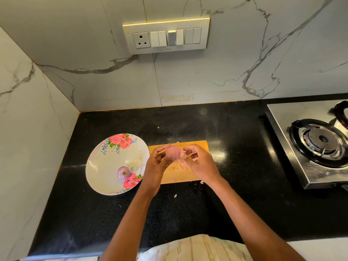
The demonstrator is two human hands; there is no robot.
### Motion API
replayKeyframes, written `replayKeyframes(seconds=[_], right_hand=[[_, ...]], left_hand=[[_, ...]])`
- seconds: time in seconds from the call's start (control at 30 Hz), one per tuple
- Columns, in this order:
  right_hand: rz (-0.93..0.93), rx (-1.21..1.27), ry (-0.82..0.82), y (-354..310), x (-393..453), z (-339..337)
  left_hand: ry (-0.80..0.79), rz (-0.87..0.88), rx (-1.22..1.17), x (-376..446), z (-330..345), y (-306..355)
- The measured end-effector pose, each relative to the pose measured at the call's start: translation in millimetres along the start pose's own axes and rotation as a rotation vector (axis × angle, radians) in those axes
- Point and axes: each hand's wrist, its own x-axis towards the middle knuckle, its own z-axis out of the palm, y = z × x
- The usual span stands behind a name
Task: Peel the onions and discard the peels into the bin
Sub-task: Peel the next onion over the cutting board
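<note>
Nearest to the front edge of the counter [216,213], a few small peel scraps [175,195] lie on the black surface. A little farther in, the left hand [157,166] and the right hand [202,162] are held above the wooden cutting board [178,178]. The left hand has its grip closed around a pink onion [173,152], fingers curled under and behind it. The right hand touches the onion's right side and seems to pinch a thin piece of skin [192,154], so its grip is closed on the peel.

More peel pieces [181,165] lie on the board under the hands. Near the counter's left edge stands a flowered plate [105,161], and one more onion [123,172] lies in it, looking already peeled.

I judge the peeling is partly done. The held onion looks nearly clean. The peels are not yet discarded, and no bin is visible. At the right edge is a gas stove [310,144].
</note>
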Motion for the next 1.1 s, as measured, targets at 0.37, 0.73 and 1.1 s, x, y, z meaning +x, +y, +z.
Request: replayKeyframes(seconds=[0.37, 0.73, 1.1], right_hand=[[-0.023, 0.211, 0.020, -9, -4, 0], [-0.083, 0.127, 0.065, -13, -9, 1], [0.003, 0.258, 0.027, -14, -8, 1]], left_hand=[[-0.052, 0.016, 0.045, 2, -3, -2], [-0.116, -0.009, 0.018, 1, -13, -2], [-0.099, -0.079, -0.069, 2, -11, 0]])
